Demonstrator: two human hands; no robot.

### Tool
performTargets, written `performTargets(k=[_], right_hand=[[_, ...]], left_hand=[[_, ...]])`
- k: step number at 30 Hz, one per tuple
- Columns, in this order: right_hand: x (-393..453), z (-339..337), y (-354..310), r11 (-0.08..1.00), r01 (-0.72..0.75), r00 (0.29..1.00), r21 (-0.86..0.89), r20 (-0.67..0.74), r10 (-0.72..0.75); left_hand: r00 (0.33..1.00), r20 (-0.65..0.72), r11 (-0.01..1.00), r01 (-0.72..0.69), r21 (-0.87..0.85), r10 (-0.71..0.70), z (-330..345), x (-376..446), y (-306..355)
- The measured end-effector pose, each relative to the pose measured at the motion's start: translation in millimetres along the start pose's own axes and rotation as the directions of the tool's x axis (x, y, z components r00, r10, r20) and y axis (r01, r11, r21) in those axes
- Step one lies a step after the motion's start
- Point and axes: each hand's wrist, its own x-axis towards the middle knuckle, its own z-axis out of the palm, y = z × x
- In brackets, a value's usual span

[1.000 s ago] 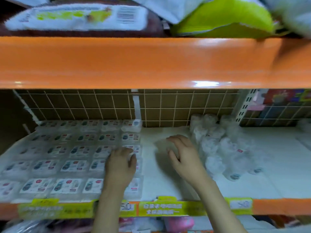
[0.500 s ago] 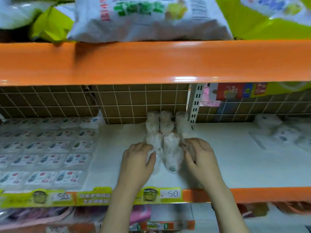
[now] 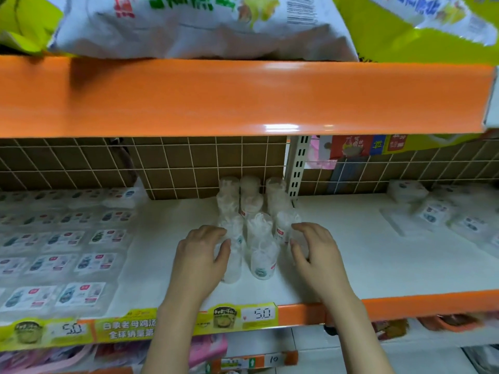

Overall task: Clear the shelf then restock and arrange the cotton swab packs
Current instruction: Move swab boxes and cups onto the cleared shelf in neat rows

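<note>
On the white shelf (image 3: 351,255) a cluster of clear round swab tubs (image 3: 260,238) stands in rows. The left hand (image 3: 201,255) and right hand (image 3: 314,252) cup its two sides, seemingly touching the front tubs. Flat swab packs (image 3: 62,247) lie leftward.

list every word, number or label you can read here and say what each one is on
"5.0" on the price tag on the shelf edge between the hands.
"5.0" on the price tag further left on the yellow strip.
"白象老母鸡汤" and "全球销量第" on that yellow strip, the ends hidden by the left arm.
"10" on the tag on the shelf below.
"Bull" on the red pack behind the wire grid.
Labels on the cotton swab packs, flat packs and top bags: too blurred.
</note>
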Motion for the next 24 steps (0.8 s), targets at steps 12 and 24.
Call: performTargets(k=[12, 24], right_hand=[[7, -42, 59, 0.991, -0.036, 0.999, 0.127, -0.003, 0.037], [-3, -137, 233, 0.996, -0.086, 0.992, 0.002, 0.092, 0.086]], left_hand=[[0.998, -0.062, 0.999, 0.025, 0.021, -0.024, 21, 31, 49], [0.999, 0.021, 0.997, -0.025, -0.068, 0.027, 136, 33, 221]])
